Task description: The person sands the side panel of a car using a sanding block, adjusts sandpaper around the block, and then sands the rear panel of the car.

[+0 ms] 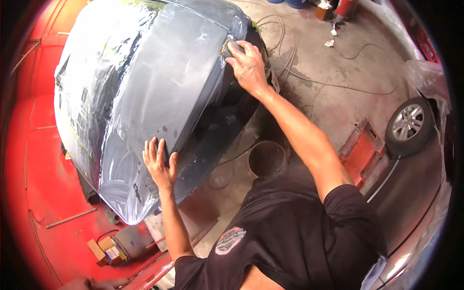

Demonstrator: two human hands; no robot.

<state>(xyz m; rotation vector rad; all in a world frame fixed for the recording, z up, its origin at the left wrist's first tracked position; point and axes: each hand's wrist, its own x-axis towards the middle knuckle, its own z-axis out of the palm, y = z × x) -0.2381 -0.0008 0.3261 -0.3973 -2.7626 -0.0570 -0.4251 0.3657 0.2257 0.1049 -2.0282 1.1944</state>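
A large grey car panel (pixel 164 67), streaked with whitish wet film, fills the upper left and centre. My right hand (pixel 248 65) is closed round a small dark sanding pad (pixel 234 49), pressed on the panel's upper right edge beside the glossy black part. Lower down, my left hand (pixel 160 162) lies on the panel's grey surface near its lower edge, fingers spread. Dark spots and swirl marks show on the grey surface around it.
A round bucket (pixel 267 159) stands on the floor below the panel. To the right are a red plastic creeper (pixel 362 151) and a wheel (pixel 410 126). Hoses (pixel 338 87) cross the floor. An open cardboard box (pixel 104 251) sits on the red surface at lower left.
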